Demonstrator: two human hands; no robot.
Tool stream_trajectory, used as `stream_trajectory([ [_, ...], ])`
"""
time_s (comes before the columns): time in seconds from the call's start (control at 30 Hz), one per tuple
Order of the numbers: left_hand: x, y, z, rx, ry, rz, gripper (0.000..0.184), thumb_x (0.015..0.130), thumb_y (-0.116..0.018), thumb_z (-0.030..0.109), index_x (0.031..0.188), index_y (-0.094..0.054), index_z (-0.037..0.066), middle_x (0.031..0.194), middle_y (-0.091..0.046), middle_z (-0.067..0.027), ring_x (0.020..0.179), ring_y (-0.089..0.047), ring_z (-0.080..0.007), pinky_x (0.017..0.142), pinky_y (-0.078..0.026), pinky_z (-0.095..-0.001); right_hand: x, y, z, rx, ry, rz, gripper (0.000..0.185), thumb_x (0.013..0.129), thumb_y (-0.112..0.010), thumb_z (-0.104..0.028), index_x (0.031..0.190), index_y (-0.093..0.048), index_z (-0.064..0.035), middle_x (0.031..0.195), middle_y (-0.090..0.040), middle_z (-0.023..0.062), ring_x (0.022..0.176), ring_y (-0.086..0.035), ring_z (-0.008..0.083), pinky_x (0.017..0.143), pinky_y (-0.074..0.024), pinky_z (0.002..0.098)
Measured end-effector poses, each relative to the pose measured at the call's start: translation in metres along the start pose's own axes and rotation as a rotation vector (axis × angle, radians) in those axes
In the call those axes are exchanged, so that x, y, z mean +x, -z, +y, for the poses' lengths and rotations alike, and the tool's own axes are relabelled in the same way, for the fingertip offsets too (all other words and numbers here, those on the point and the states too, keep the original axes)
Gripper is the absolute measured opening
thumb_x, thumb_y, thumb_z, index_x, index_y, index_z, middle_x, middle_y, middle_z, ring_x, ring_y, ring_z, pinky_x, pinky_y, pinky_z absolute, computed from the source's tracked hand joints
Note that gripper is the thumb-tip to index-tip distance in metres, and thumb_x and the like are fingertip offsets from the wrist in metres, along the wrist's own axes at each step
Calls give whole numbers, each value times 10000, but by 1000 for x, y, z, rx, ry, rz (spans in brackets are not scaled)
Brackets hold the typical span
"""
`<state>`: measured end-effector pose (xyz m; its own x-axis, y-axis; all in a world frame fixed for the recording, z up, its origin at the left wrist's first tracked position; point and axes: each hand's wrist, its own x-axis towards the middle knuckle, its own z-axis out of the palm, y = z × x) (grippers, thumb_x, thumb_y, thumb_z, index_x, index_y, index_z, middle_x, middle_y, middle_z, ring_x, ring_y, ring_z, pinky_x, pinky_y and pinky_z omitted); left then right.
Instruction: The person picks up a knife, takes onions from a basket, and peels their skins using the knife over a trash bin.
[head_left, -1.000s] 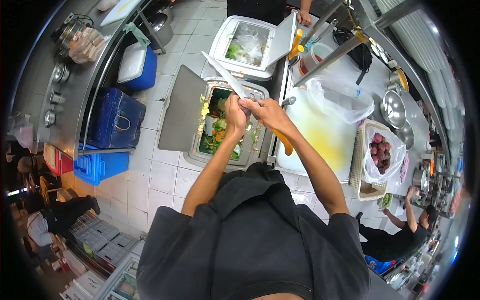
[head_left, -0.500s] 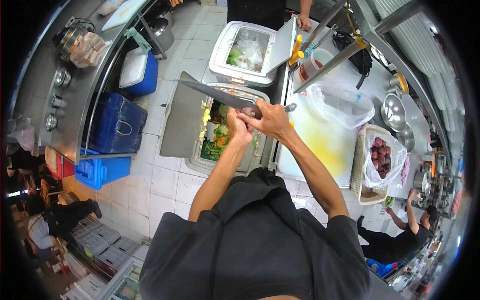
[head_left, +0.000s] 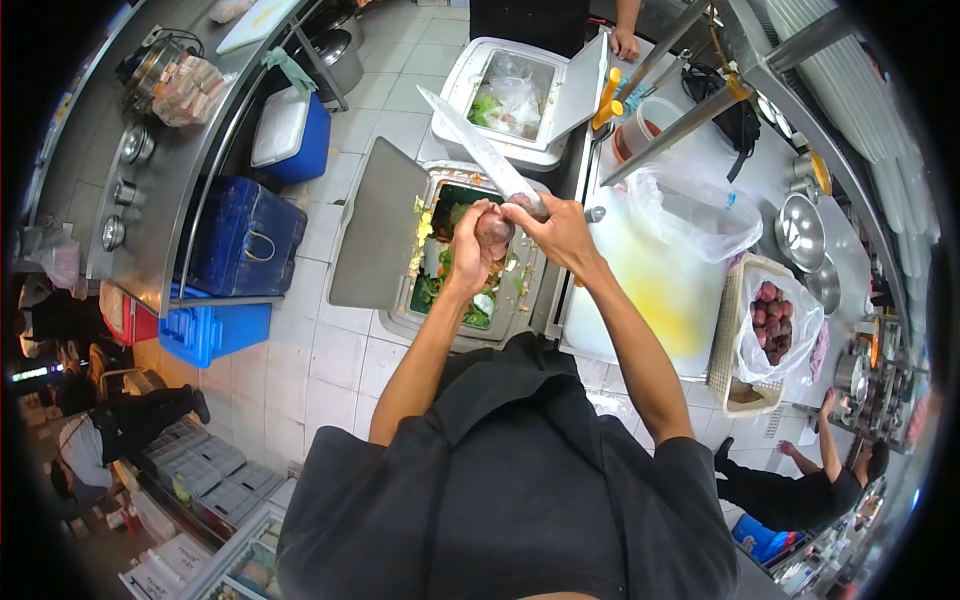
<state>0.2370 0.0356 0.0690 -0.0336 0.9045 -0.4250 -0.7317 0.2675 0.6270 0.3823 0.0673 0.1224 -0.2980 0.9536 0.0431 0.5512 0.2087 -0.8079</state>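
My left hand (head_left: 468,255) is wrapped round a red onion (head_left: 493,230), its brownish-purple side facing up. In my right hand (head_left: 562,235) is a large kitchen knife (head_left: 480,148), its broad blade pointing away and to the left. A second brownish-purple piece (head_left: 533,207) shows beside the knife's heel at my right fingers; whether it is a whole onion, I cannot tell. Both hands are close together above an open grey bin (head_left: 400,318) of vegetable scraps (head_left: 432,285), its lid (head_left: 372,235) folded out to the left.
A white cooler box (head_left: 455,120) stands beyond the bin, near another person's hand (head_left: 625,44). On the right are a stained white cutting board (head_left: 640,300) and a basket (head_left: 727,330) with a bag of red onions (head_left: 770,320). Blue boxes (head_left: 245,240) stand left.
The knife has swung from pointing left to pointing farther forward. My hands have moved slightly apart, and the onion in my left hand now shows more fully.
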Motion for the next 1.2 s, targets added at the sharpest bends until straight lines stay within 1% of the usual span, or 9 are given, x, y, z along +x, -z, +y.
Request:
stream_trajectory([
  [0.1,3,15,0,156,-37,-249,255,995,-455,314,849,-578,144,651,-492,67,476,-403,-47,416,-286,-230,0,-4,-4,33,91,108,549,848,-700,-500,939,-693,41,715,-667,236,621,-659,384,573,-505,406],
  [0.3,33,25,-25,327,-197,63,283,971,-458,276,767,-527,91,596,-448,23,502,-437,-98,432,-336,-260,-15,-27,5,-254,103,135,580,821,-708,-551,707,-574,2,640,-634,198,551,-639,370,532,-510,441],
  [0.37,42,36,-28,-187,-179,153,242,962,-479,253,787,-503,88,676,-528,-22,548,-480,-117,467,-408,-273,-34,-35,-2,-286,292,87,586,819,-704,-562,685,-546,-15,609,-613,185,530,-628,358,501,-496,423],
  [0.43,30,41,-15,759,-629,180,238,967,-519,315,835,-520,116,740,-571,-38,586,-523,-148,528,-475,-314,-40,-37,-8,-315,327,74,529,809,-755,-498,721,-592,-2,571,-591,160,505,-605,323,501,-488,387],
  [0.5,40,41,1,-175,-33,180,321,992,-509,417,855,-540,128,754,-574,-35,611,-543,-150,564,-489,-308,-43,-43,2,-293,186,87,533,812,-742,-521,762,-638,-1,603,-621,161,537,-627,324,531,-501,391],
  [0.57,38,76,9,-197,8,-198,369,997,-510,476,945,-602,123,815,-633,-24,677,-613,-169,674,-559,-319,-37,-40,8,-244,-57,57,606,821,-686,-599,911,-707,0,713,-680,197,678,-686,353,625,-524,415],
  [0.77,7,77,23,-102,7,-28,388,993,-548,421,1104,-657,66,991,-697,-49,790,-681,-148,742,-600,-278,-22,-37,28,4,-343,-78,753,863,-555,-684,995,-666,49,729,-661,280,757,-672,439,698,-521,487],
  [0.93,-3,91,20,-62,80,-87,266,964,-624,354,1031,-654,98,941,-698,-31,736,-699,-138,688,-613,-260,-16,-46,36,-397,-120,15,774,793,-645,-695,915,-657,70,723,-668,266,719,-686,408,654,-533,486],
  [1.2,-26,51,21,-253,36,-100,196,1000,-560,263,1093,-595,94,895,-652,-17,671,-558,-91,588,-434,-243,-16,-44,-21,-212,24,49,801,616,-790,-704,859,-589,32,659,-656,201,624,-682,350,588,-535,421],
])
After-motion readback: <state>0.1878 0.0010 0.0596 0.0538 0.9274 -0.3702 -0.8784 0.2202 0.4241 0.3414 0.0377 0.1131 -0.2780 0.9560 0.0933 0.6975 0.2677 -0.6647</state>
